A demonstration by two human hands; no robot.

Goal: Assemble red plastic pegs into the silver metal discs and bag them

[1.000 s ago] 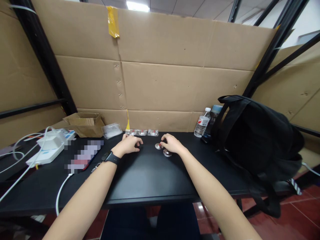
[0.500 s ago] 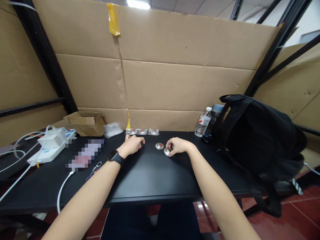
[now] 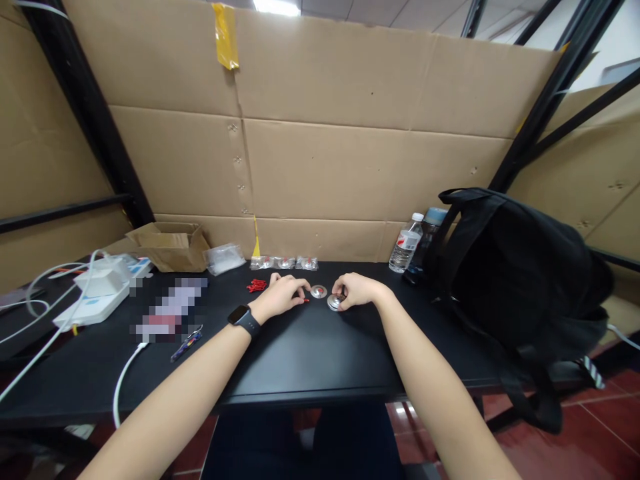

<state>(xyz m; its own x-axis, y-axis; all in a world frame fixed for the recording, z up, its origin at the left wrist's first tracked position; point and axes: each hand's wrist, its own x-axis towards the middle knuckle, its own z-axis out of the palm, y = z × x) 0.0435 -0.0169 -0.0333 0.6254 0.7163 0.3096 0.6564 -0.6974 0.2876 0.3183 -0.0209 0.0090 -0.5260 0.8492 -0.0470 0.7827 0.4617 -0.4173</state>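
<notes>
My left hand (image 3: pixel 286 295), with a black watch on its wrist, is closed in a pinch with a small red piece (image 3: pixel 306 301) at its fingertips. Just behind its wrist lies a pile of small red pieces (image 3: pixel 257 285). My right hand (image 3: pixel 356 291) has its fingers closed around the edge of a round silver metal disc (image 3: pixel 334 304) on the table; part of the disc is covered by the fingers. Between both hands lies a second silver disc (image 3: pixel 319 291), flat, with red at its middle.
Several clear packets (image 3: pixel 285 263) line the back edge beside a crumpled plastic bag (image 3: pixel 225 259) and a cardboard box (image 3: pixel 173 245). To the left are a power strip (image 3: pixel 95 300), a pixelated flat object (image 3: pixel 173 310) and a keychain (image 3: pixel 187 344). A water bottle (image 3: pixel 406 244) and black backpack (image 3: pixel 525 293) stand right.
My left hand has moved right, toward the discs, with a small red piece now at its fingertips. The red pile has come into sight. My right hand stays at its disc.
</notes>
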